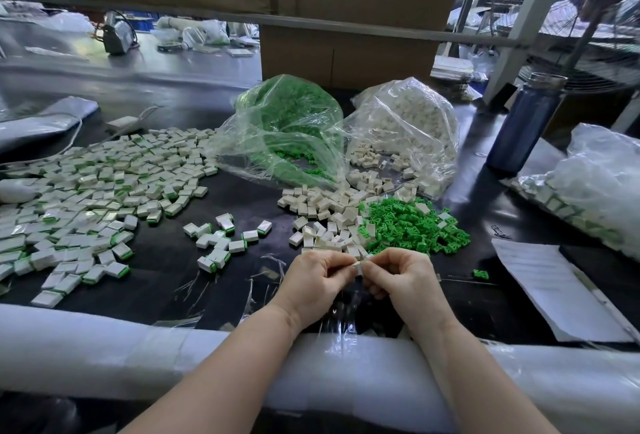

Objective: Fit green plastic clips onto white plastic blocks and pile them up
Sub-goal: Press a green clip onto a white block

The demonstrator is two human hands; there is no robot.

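Above the dark table [166, 260], both hands [360, 278] pinching one white block [359, 266]; paper's [540, 281] writing apparently too blurred to read.

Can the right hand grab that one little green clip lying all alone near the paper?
Probably yes. The lone green clip lies on bare table just right of the right hand, with nothing between them. But that hand and the left hand are both pinching a white block.
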